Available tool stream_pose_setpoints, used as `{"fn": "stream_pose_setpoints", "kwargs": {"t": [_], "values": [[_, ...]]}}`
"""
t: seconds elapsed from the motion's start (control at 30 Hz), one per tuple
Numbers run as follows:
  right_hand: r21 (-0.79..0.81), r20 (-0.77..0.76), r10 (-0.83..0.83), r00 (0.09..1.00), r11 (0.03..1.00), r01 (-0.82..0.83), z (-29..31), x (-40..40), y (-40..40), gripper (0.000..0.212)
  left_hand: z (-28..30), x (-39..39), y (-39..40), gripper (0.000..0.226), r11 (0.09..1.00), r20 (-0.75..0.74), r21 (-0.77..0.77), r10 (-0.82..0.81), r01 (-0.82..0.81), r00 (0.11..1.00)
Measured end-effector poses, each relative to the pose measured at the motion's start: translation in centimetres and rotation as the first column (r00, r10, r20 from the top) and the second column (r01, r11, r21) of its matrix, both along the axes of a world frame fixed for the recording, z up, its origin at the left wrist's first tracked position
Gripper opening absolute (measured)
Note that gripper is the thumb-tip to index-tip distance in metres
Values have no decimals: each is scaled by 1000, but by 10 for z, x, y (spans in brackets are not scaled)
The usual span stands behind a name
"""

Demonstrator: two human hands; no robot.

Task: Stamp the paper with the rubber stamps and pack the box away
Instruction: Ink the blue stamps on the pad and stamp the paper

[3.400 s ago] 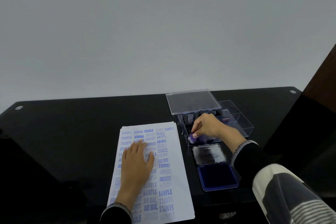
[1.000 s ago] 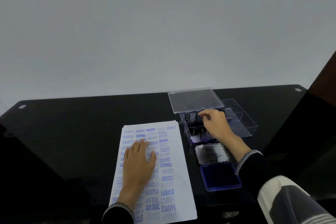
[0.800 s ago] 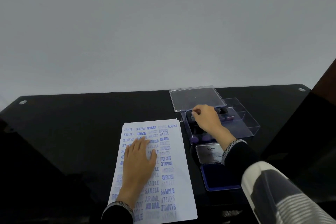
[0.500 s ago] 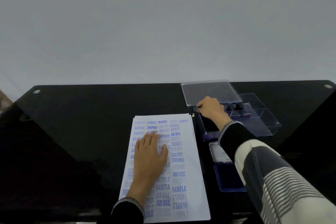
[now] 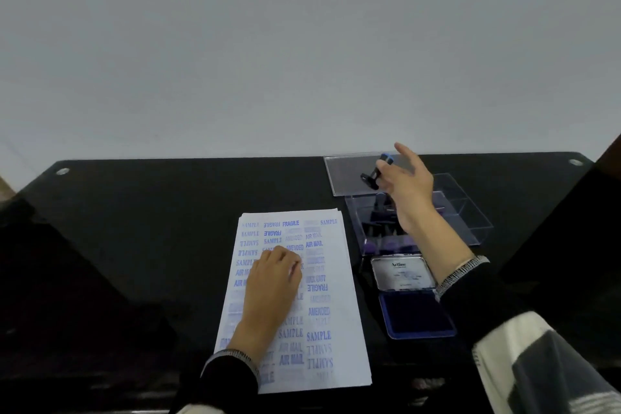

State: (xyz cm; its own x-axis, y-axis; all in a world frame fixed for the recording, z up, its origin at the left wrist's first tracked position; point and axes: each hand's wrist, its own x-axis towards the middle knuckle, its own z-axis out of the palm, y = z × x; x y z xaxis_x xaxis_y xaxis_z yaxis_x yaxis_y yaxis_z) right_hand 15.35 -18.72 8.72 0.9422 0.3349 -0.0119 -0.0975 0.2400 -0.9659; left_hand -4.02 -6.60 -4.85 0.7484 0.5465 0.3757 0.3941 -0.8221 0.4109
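Rubber stamp (image 5: 375, 174), small, dark and blue-capped, is pinched in my right hand (image 5: 408, 191) above the clear plastic box (image 5: 470, 218), far right. My left hand (image 5: 274, 274), fingers curled, presses the thin paper (image 5: 336, 312) on the glossy worktop (image 5: 134, 228). I judge a loose pinch could drop it.

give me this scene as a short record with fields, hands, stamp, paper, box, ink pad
left hand: rests on the paper
right hand: pinches a stamp, raised over the box
stamp: dark, blue end, tilted
paper: stack, covered in blue prints
box: clear, open, more stamps inside
lid: clear, behind the box
ink pad: open, in front of the box
table: black
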Motion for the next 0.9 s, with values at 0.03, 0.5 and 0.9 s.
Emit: {"fn": "stream_pose_setpoints", "kwargs": {"t": [0.03, 0.5, 0.9], "values": [[63, -72, 46, 996, 997, -42, 1, -4, -10, 40, 1, 0, 0, 6, 999, -14, 38, -13, 13, 1000], [-312, -23, 75, 997, 947, -78, -77, -51, -128, 14, 26, 6, -59, 38, 939, 16, -148, -312, 311, 950], [-578, 340, 209, 917, 815, 29, -90, -60, -140, 12, 17, 19, -91, 87, 884, -339, -157, -467, 441, 816]]}}
